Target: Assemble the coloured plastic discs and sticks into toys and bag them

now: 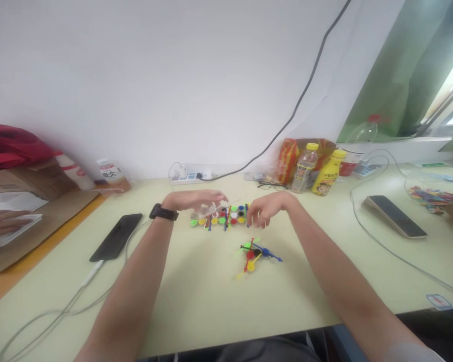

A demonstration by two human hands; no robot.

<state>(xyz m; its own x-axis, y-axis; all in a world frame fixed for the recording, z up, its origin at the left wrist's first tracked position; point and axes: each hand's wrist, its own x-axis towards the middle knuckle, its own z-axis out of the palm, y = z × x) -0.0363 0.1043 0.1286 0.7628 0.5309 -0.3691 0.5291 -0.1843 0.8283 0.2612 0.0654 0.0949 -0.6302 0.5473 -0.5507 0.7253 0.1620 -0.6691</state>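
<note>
Small coloured round pieces lie in rows at the middle of the table, with thin coloured arrow-shaped pieces between them. My left hand, wearing a black watch, hovers over the left part of the rows with fingers stretched out. Something whitish and translucent shows below its fingers, too blurred to name. At the right end of the rows is my right hand, fingers loosely bent down and apart, close to a blue arrow piece. Nearer to me, a cluster of red, yellow, green, blue and black spinner arrows lies on the table.
A black phone with a charging cable lies left; another phone-like device lies right. Bottles, glasses and a power strip stand along the wall. Other people's hands appear at both edges.
</note>
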